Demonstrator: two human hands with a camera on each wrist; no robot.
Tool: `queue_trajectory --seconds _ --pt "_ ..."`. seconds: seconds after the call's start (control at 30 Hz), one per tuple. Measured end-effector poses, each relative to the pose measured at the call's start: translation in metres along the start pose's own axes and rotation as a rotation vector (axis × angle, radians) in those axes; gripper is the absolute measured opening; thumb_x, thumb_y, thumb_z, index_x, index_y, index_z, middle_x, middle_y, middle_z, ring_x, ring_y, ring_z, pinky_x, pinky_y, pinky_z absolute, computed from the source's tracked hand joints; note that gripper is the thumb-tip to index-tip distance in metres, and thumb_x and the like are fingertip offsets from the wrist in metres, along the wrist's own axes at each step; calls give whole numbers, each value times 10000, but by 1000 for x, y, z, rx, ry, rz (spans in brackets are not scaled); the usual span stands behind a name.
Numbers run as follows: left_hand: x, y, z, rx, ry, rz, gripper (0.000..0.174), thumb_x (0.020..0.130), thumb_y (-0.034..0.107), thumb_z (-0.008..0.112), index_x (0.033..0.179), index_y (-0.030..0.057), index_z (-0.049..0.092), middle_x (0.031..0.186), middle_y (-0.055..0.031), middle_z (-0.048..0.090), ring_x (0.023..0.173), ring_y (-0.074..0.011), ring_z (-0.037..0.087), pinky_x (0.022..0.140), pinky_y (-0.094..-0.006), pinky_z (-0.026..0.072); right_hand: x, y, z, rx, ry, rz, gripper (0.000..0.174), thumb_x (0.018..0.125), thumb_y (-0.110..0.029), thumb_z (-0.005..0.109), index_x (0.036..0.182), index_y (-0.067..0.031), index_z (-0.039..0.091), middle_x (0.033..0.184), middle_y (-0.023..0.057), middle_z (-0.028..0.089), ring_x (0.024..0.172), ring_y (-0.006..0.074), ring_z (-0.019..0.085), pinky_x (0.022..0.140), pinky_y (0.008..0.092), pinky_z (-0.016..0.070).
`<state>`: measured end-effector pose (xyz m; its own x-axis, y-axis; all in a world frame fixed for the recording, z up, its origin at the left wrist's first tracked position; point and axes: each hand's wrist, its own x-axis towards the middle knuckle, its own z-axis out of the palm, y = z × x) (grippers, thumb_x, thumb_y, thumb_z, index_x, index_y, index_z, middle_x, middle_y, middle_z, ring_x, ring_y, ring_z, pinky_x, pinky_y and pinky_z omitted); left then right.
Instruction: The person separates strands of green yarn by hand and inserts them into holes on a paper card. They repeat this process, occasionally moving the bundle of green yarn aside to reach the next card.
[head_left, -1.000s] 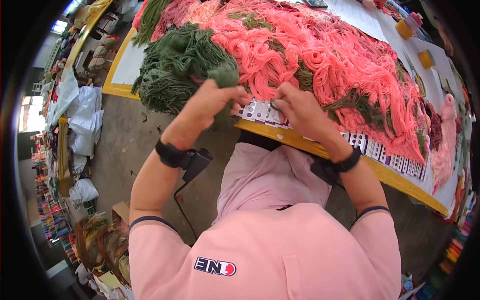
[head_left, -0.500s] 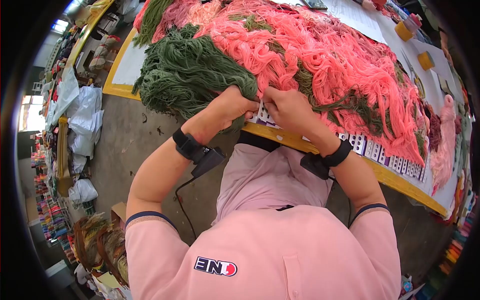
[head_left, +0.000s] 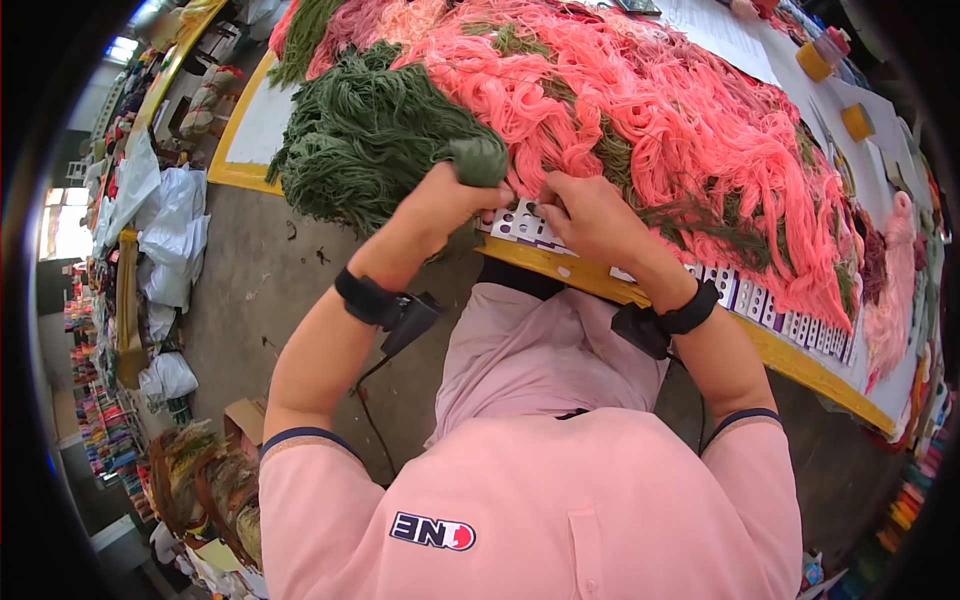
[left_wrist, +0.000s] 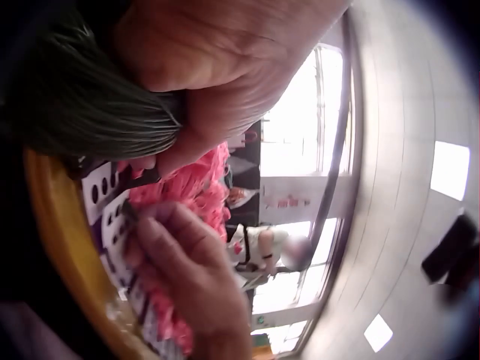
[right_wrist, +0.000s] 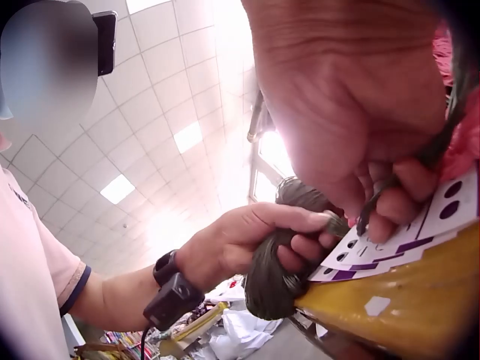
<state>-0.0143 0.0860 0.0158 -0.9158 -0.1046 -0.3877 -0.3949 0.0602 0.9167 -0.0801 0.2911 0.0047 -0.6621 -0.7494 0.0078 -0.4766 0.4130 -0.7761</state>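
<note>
My left hand (head_left: 440,208) grips a thick bundle of dark green yarn (head_left: 365,140), which spreads to the left over the table edge. The bundle (left_wrist: 97,105) bulges out of the fist in the left wrist view. My right hand (head_left: 598,215) is just to the right, over white cards with punched holes (head_left: 522,222) lined along the table's front edge. Between its thumb and fingers it pinches a thin dark green strand (right_wrist: 369,214), as the right wrist view shows. Loose pink yarn (head_left: 680,130) is heaped right behind both hands.
A yellow border (head_left: 800,370) edges the table. At the far right are yellow-and-pink bottles (head_left: 822,55), a roll of yellow tape (head_left: 857,122) and a pale pink skein (head_left: 893,290). White plastic bags (head_left: 172,235) stand on the floor at left. Another person (left_wrist: 259,247) is in the background.
Both hands came together at the cards' left end, then drew slightly apart. The green yarn moved right with my left hand and now lies close beside the cards.
</note>
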Motion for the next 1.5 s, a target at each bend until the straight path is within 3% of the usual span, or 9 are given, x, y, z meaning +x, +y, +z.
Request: queue_trajectory --seconds 0.27,0.43,0.53,0.67,0.8,0.93,1.07,1.27,1.5 --pt "-6 7 -13 -535 -255 -163 128 878 94 684 989 51 639 817 -18 657 654 -54 552 529 -195 414 0 4 -4 -151 -117 -91 176 855 -145 651 920 14 614 790 203 648 757 357 647 675 436 483" --pt "-11 1 7 -9 -267 50 122 882 114 689 970 50 634 728 0 601 594 -64 510 523 -220 405 12 12 -7 458 -194 245 171 901 -136 597 868 28 634 733 138 670 684 162 669 625 349 498" --pt "-1 9 -5 -83 -57 119 113 855 87 705 930 40 635 719 11 582 584 -74 512 539 -228 410 7 4 -7 93 -205 127 198 863 -152 589 838 26 670 740 194 662 718 299 671 681 426 499" --pt "21 31 -166 -385 46 -161 77 902 50 569 949 -3 597 728 -53 598 558 -88 556 483 -213 480 11 1 -11 -66 -265 22 196 860 -151 592 806 21 670 673 153 660 705 333 663 704 445 500" --pt "29 75 -321 -541 383 48 57 906 73 557 887 32 592 767 -84 636 645 -164 645 567 -272 545 13 2 -11 -38 -295 24 196 903 -128 563 849 35 657 662 101 677 606 208 679 616 342 516" --pt "-17 137 -412 1290 654 756 242 935 58 438 1090 13 619 1041 -106 676 921 -260 670 812 -367 541 13 3 -10 93 -314 97 204 931 -111 534 847 36 649 671 94 677 596 167 668 595 314 505" --pt "-33 254 -464 798 991 415 297 906 77 527 1182 11 613 1167 -105 648 1009 -237 642 885 -357 507 10 14 -12 278 -315 64 211 957 -116 518 863 25 644 648 41 633 587 90 597 558 263 463" --pt "-15 211 -249 351 592 649 258 913 137 582 1136 16 632 1100 -143 666 932 -235 667 778 -329 544 6 24 -19 750 -232 172 227 1014 -177 489 917 -22 623 674 -47 527 593 16 456 528 173 366" --pt "34 -7 -11 -887 -204 -82 401 997 217 489 1260 -83 527 1243 -196 606 1085 -268 625 873 -344 524 4 16 -8 626 62 228 154 967 -134 562 912 -10 633 681 -9 591 573 37 499 532 211 423"
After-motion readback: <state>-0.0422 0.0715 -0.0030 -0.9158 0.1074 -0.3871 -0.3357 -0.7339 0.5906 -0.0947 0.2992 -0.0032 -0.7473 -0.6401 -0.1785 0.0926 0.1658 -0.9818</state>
